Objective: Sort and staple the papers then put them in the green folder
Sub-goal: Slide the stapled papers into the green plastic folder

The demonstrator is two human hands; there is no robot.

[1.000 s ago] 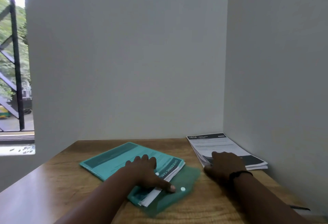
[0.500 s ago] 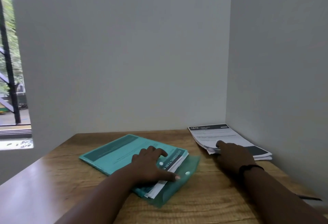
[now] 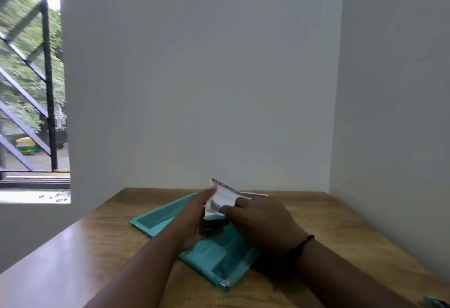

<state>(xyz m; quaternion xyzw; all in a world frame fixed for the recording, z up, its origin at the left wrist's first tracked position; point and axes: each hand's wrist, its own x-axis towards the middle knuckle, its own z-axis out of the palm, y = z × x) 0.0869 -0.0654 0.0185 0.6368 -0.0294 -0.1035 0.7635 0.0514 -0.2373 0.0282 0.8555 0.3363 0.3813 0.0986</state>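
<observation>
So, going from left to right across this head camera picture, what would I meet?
Window → far corner of the green folder → left hand → papers held up between the hands → right hand → black wristband → side wall.

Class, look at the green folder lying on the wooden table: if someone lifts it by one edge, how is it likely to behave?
The green folder looks thin and translucent, so it would probably sag rather than stay flat. Its surface seems glossy, so it may slide easily on the table. Papers show through it, so it likely has some weight.
</observation>
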